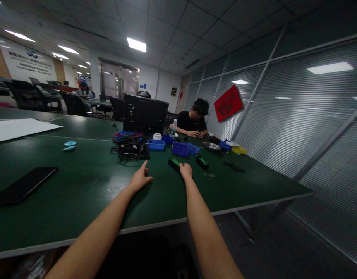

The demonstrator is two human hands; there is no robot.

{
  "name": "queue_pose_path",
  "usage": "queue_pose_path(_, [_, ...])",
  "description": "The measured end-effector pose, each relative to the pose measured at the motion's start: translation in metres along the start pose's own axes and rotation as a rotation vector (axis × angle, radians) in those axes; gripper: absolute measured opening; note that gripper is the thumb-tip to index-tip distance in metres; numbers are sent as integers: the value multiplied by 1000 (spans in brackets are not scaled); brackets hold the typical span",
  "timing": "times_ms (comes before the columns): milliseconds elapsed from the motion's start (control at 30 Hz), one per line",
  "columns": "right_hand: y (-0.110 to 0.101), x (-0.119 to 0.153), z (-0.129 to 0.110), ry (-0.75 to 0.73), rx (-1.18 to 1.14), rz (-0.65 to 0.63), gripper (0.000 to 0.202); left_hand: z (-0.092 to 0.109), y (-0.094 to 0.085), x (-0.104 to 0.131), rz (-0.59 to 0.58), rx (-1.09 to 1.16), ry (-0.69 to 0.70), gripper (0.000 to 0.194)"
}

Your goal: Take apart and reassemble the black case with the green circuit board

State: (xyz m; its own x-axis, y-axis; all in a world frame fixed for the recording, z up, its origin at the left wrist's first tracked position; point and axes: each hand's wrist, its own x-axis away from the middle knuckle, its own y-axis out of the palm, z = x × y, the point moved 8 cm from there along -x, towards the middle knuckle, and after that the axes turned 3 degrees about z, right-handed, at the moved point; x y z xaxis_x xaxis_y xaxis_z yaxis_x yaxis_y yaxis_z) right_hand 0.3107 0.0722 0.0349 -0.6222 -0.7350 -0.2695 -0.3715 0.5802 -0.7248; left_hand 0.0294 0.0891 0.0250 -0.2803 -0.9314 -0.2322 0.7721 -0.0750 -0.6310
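My right hand (pixel 186 170) is closed on the near end of a small black case with a green circuit board (pixel 174 162) showing on top. The case is at the table surface. To its right sits a second black case with a green board (pixel 202 162). Small clear pieces (pixel 211 175) lie near that one, and flat black pieces (pixel 238 168) are farther right. My left hand (pixel 139 179) hovers over or rests on the green table (pixel 155 197), which I cannot tell. Its fingers are apart, the index finger points forward, and it holds nothing.
Beyond my hands stand blue bins (pixel 180 148), a black power adapter with cables (pixel 129 149), a monitor (pixel 145 114), a water bottle (pixel 173 128) and a metal bowl (pixel 211 146). Another person (pixel 193 120) sits at the far side. A black tablet-like slab (pixel 24 184) lies left.
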Motion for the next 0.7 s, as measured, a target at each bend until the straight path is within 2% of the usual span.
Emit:
queue_pose_path(200, [4,5,-10,-11,3,-83,30,0,0,-1,11,-24,18,87])
queue_pose_path(433, [9,12,-21,-86,-78,-89,18,0,0,-1,-4,-16,3,87])
queue_pose_path(700, [10,33,-55,-308,-73,-97,19,3,-2,1,5,-23,-4,87])
